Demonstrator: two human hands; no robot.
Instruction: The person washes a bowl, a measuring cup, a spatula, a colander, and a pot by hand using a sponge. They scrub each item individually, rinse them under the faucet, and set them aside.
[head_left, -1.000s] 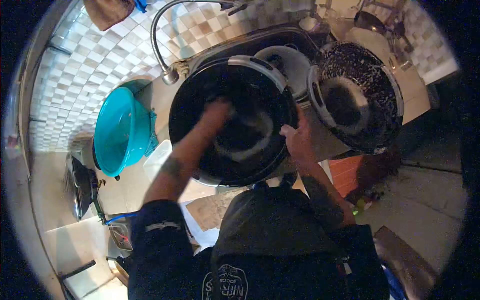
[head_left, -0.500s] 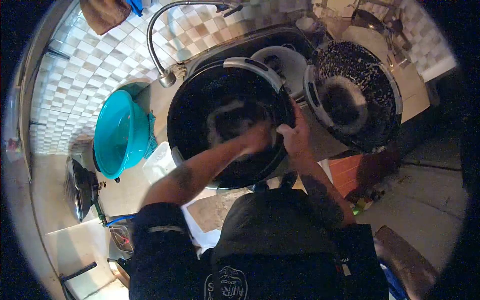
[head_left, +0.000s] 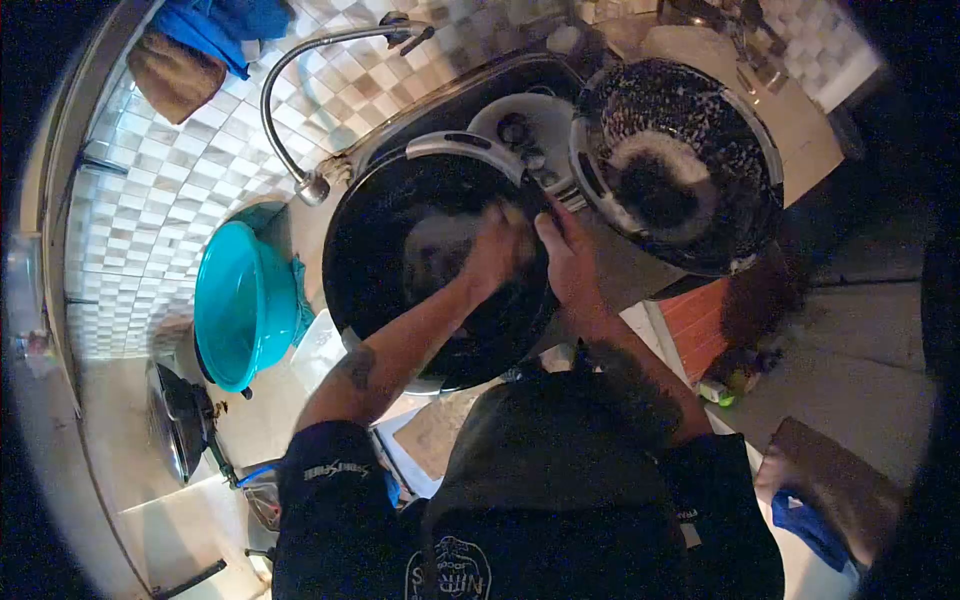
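A large black pot (head_left: 380,240) with pale handles is tilted with its mouth toward me, a whitish soapy patch on its bottom. Inside it, my left hand (head_left: 497,248) is at the right-hand inner wall. Its fingers are curled and blurred, and a small yellowish edge shows by them; what it is I cannot make out. My right hand (head_left: 568,258) is closed around the pot's right rim, thumb on the inner side. Just right of that hand stands a second black pot (head_left: 740,180), its inside streaked with white suds.
Behind the pots is a sink (head_left: 400,130) holding a pale bowl (head_left: 490,122) and some utensils. A curved faucet (head_left: 268,110) rises at the tiled wall. At left are a turquoise basin (head_left: 275,320), a white plastic container (head_left: 318,350) and a dark lid (head_left: 175,420).
My view has shifted, so the pots appear further left and the towels show more. My left hand has moved up along the pot's inner wall. My right hand stays on the rim.
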